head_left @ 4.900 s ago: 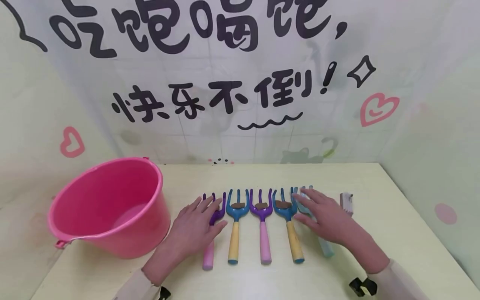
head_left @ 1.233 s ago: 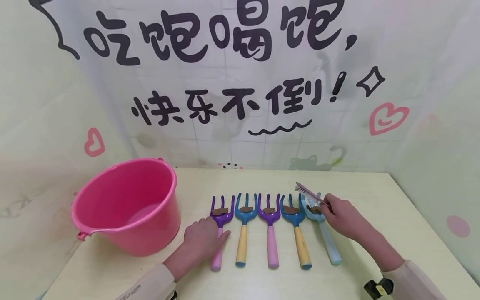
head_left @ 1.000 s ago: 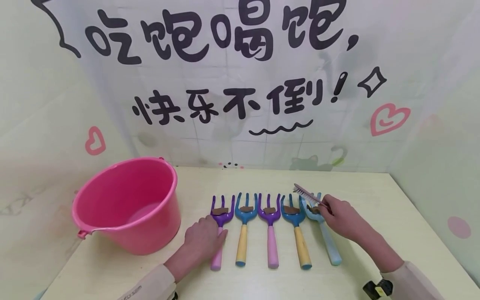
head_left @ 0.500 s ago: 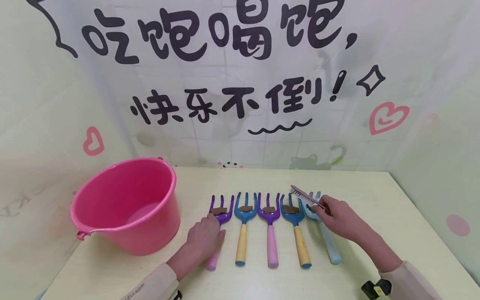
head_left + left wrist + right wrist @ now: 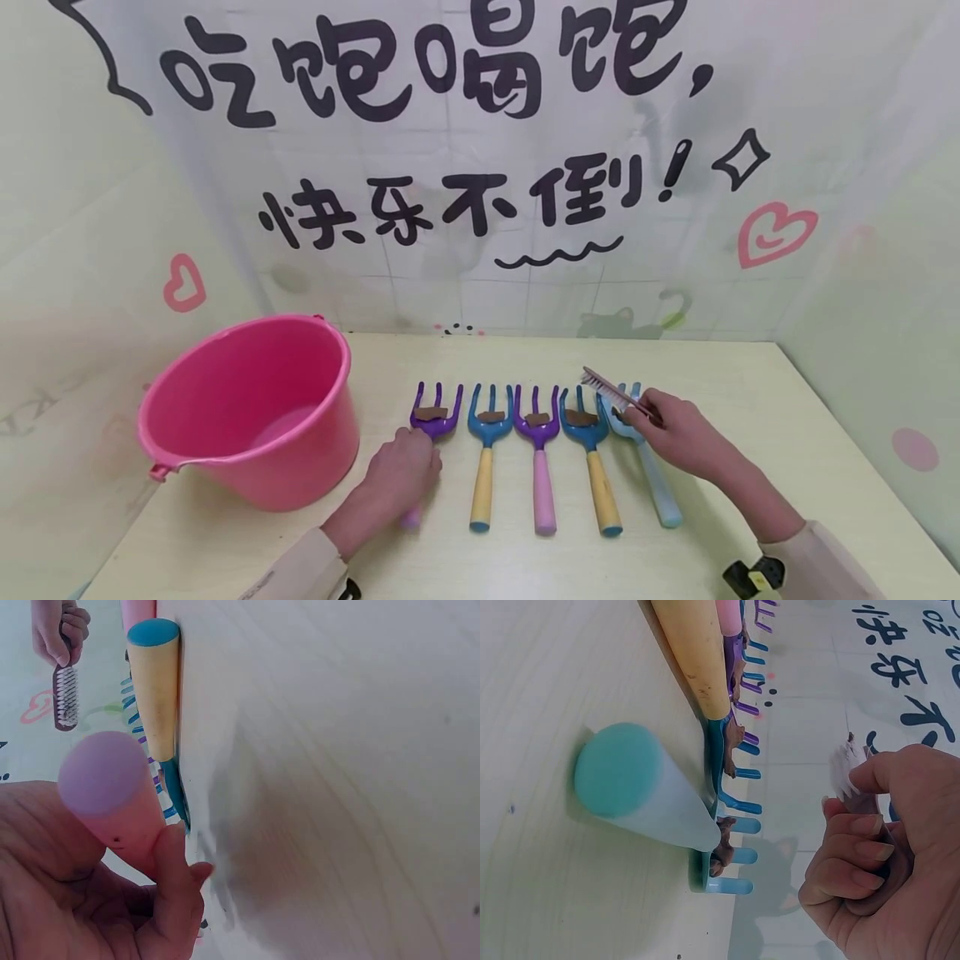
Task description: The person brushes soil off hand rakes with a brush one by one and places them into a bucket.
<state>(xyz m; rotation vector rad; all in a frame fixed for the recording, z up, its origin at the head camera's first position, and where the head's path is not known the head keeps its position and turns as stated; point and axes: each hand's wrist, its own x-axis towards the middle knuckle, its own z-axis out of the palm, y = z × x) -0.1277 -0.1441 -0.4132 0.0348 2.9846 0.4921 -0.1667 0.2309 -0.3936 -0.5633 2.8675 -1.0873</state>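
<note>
My left hand [image 5: 393,475] grips the pink handle of a purple garden hand fork [image 5: 435,426] at the left end of a row; in the left wrist view its handle end [image 5: 105,776] tilts up off the table. A brown piece [image 5: 431,412] lies on its head. My right hand [image 5: 686,433] holds a small pinkish brush [image 5: 611,387], white bristles showing, above the light blue fork [image 5: 658,492]. Between the hands lie a blue fork with a yellow handle [image 5: 482,492], a purple fork [image 5: 544,492] and another blue fork [image 5: 603,492], each with brown bits on it.
A big pink bucket [image 5: 247,467] stands at the left of the pale table [image 5: 525,358], its inside facing me. Behind the table hangs a white printed sheet [image 5: 450,275] with black lettering. Side panels [image 5: 885,350] close in left and right.
Over the last second the left hand has taken the leftmost fork by its handle and shifted it slightly left and up. Earlier, both hands were spread over the forks; the right hand has since picked up the brush.
</note>
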